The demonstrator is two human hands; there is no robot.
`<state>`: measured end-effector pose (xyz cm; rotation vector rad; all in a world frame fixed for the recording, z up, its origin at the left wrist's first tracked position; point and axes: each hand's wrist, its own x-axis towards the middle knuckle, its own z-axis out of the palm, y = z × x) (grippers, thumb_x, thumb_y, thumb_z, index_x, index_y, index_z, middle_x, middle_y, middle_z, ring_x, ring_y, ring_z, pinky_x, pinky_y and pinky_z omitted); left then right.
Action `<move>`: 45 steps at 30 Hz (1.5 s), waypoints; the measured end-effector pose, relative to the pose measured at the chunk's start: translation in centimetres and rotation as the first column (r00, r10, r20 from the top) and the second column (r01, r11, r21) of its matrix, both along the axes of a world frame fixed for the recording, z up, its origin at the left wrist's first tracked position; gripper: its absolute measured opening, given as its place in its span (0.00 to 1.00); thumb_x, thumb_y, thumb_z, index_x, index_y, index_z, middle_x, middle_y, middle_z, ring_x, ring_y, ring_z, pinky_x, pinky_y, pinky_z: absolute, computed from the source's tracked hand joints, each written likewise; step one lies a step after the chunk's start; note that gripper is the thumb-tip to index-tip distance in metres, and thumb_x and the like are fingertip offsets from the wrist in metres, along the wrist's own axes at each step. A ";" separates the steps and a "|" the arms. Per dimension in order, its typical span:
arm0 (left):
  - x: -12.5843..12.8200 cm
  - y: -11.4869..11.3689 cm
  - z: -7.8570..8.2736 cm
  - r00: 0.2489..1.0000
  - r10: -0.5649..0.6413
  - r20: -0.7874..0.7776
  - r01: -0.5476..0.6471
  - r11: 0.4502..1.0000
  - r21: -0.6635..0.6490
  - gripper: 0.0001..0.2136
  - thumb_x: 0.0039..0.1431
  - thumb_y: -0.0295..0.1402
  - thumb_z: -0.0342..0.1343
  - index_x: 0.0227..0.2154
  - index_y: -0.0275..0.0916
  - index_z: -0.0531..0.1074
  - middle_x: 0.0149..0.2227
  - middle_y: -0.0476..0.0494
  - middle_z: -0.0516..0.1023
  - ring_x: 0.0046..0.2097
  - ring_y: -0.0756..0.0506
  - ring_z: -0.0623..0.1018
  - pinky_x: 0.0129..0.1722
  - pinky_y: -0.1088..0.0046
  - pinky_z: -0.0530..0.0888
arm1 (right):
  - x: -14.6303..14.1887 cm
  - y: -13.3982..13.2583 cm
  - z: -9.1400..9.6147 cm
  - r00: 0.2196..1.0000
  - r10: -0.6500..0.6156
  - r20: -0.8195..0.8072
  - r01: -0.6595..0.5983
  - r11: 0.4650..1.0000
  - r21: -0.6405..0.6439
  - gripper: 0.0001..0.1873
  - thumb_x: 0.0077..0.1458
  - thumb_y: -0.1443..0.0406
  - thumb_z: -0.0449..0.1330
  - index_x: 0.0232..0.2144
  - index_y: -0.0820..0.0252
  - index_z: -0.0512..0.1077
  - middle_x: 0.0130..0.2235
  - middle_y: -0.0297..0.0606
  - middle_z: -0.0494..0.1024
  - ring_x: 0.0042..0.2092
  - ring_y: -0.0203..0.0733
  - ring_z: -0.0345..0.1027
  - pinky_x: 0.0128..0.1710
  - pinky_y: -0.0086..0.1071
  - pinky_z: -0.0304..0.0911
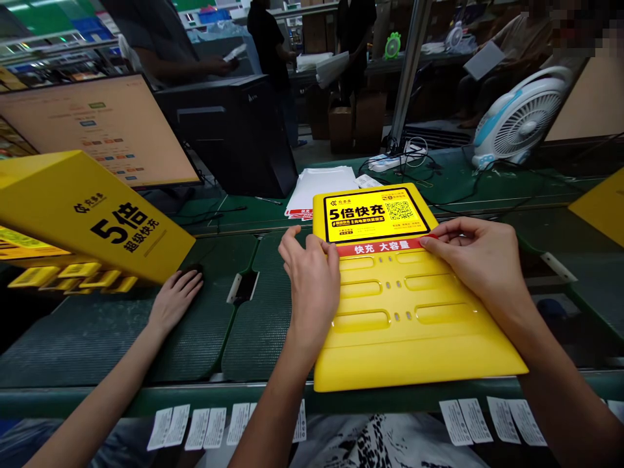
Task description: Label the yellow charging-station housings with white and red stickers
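Observation:
A yellow plastic panel (390,351) lies on the belt in front of me, with several oblong recesses in its lower half and a black-framed sticker (370,214) at its far end. Across it, just below that sticker, runs a red label strip (383,247) with white lettering. My right hand (480,253) pinches the strip's right end between thumb and forefinger. At the left end, my left hand (314,279) is closed at the strip, thumb and forefinger together, its other fingers curled over the panel's left edge.
Another person's hand (176,296) rests on a dark mouse at left, beside a tilted yellow machine (121,221). Behind are a monitor (97,130), a black computer case (234,130), a stack of white sheets (322,185) and a fan (524,117). Small white labels (465,421) hang along the front edge.

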<state>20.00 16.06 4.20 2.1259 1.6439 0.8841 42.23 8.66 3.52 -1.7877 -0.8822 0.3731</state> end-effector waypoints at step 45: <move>0.0 -2.7 1.4 0.736 -0.633 -0.240 0.587 0.774 -0.239 0.28 0.76 0.43 0.42 0.73 0.36 0.54 0.76 0.37 0.50 0.78 0.37 0.49 0.77 0.44 0.49 | 0.5 -2.6 -0.5 0.445 0.725 0.526 -0.654 0.664 -0.362 0.28 0.77 0.52 0.47 0.73 0.51 0.59 0.72 0.36 0.59 0.73 0.50 0.49 0.73 0.56 0.47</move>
